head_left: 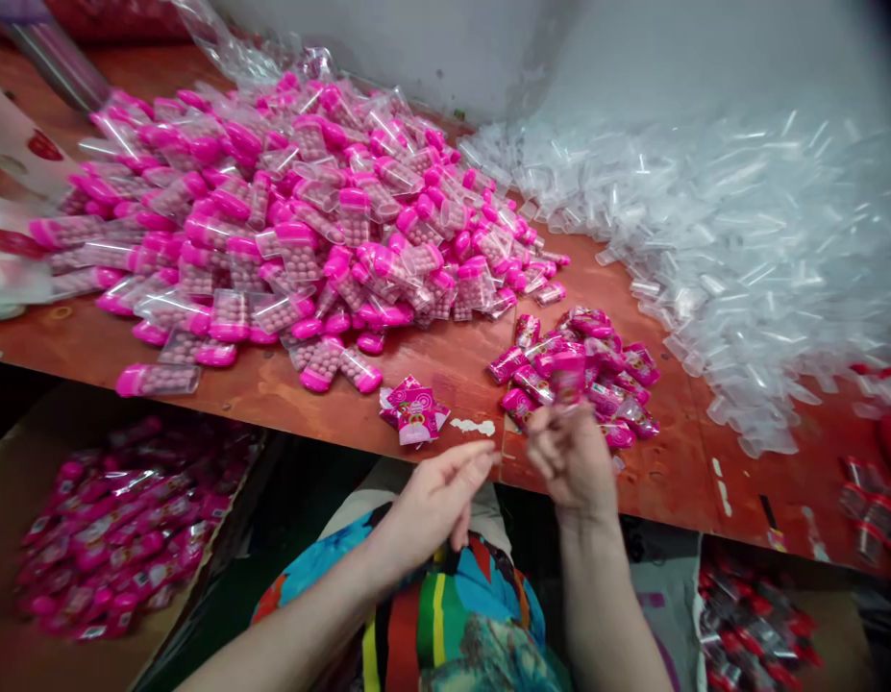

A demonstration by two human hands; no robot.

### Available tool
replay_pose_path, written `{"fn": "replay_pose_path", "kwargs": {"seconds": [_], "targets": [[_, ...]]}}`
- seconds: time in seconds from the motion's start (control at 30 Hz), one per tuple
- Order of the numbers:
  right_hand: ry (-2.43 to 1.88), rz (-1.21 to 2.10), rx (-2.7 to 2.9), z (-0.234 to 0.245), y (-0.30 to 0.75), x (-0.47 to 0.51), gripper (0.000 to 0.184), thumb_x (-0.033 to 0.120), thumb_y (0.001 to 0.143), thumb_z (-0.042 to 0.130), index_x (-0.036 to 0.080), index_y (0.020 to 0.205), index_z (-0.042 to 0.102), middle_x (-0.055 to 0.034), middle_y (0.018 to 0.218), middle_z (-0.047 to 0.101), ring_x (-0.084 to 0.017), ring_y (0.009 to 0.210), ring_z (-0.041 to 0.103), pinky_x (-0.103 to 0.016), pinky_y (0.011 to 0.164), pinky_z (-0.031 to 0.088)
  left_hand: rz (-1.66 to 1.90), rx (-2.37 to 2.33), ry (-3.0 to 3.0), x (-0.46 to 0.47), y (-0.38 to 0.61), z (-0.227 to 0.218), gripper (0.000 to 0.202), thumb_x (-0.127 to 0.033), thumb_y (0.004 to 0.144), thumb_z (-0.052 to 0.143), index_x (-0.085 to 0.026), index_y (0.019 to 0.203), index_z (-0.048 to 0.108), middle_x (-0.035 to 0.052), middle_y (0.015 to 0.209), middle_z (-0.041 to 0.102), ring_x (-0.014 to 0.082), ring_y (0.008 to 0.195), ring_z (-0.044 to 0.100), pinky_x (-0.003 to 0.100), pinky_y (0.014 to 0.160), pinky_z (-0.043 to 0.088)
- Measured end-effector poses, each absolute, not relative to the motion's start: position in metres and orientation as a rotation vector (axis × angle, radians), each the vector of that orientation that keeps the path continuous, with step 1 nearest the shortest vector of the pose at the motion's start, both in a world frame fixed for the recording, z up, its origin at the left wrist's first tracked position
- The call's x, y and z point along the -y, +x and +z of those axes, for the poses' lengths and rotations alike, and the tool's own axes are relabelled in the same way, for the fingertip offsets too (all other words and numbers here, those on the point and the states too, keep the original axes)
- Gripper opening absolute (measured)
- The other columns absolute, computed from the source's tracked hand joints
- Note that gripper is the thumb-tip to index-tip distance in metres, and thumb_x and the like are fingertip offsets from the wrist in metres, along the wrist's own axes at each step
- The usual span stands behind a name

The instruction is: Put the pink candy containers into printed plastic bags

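My right hand (571,461) is raised at the table's front edge, its fingers curled round the lower end of a pink wrapped candy tube (567,377), blurred by motion. Behind that tube lies a small heap of pink wrapped candy tubes (625,394). My left hand (445,495) hovers just off the edge, thumb and forefinger pressed together; anything between them is too small to make out. Close above it on the table sits a little stack of pink printed sleeves (414,413).
A big pile of clear tubes with pink caps and small balls (293,221) covers the table's left. Empty clear tubes (740,269) spread at right. Below stand a carton of pink wrapped tubes (128,538) and a box of red-capped ones (754,625).
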State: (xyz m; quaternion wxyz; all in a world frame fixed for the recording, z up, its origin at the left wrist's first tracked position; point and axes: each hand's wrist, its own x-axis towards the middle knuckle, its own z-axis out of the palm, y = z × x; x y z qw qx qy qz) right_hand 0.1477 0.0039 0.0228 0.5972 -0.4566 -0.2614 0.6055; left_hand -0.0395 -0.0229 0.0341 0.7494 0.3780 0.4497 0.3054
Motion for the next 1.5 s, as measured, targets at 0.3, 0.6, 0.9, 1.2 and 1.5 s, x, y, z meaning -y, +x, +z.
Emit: {"fn": "replay_pose_path", "kwargs": {"seconds": [0.3,0.6,0.9,1.2,1.5], "targets": [[-1.183,1.404,0.740,0.013,0.091,-0.021,0.036,0.045,0.093,0.050,0.027,0.125,0.049,0.0002,0.080,0.069,-0.005,0.036,0.037,-0.017,0.035,0.036,0.387,-1.769,2.207,0.018,-0.078,-0.004,0.049,-0.018,0.092,0.044,-0.021,0.141,0.049,0.0144,0.144,0.049,0.0197,0.064,0.065,0.032,0.057,0.048],[-1.289,0.717,2.024,0.009,0.027,-0.102,0.027,0.020,0.095,0.043,0.019,0.113,0.064,-0.0086,0.102,0.067,-0.020,0.096,0.062,-0.033,0.087,0.048,0.173,-1.790,2.606,0.018,-0.080,-0.009,0.042,-0.024,0.094,0.046,-0.013,0.133,0.057,0.0173,0.139,0.054,0.0176,0.059,0.064,0.032,0.053,0.051],[-1.490,0.477,2.701,0.022,-0.030,-0.097,0.035,0.030,0.087,0.059,0.013,0.118,0.057,-0.0161,0.107,0.064,-0.030,0.093,0.064,-0.042,0.081,0.048,0.429,-1.682,2.384,0.018,-0.083,-0.009,0.017,-0.007,0.079,0.058,-0.017,0.082,0.071,0.0063,0.078,0.073,0.0232,0.060,0.066,0.034,0.055,0.052],[-1.495,0.797,1.799,0.021,0.080,-0.098,0.037,0.022,0.080,0.063,0.020,0.116,0.053,-0.0060,0.106,0.064,-0.021,0.093,0.063,-0.036,0.085,0.048,1.045,-1.562,2.107,0.012,-0.087,-0.003,0.026,-0.018,0.091,0.052,-0.018,0.113,0.068,0.0128,0.127,0.062,0.0201,0.097,0.068,0.028,0.082,0.054],[-1.095,1.363,0.551,0.013,0.122,-0.041,0.033,0.033,0.071,0.076,0.022,0.100,0.065,0.0018,0.083,0.065,-0.010,0.066,0.059,-0.025,0.063,0.051,1.213,-1.482,2.106,0.005,-0.084,0.004,0.039,-0.013,0.089,0.057,-0.017,0.128,0.060,0.0032,0.074,0.067,0.0133,0.063,0.063,0.024,0.067,0.052]]}}
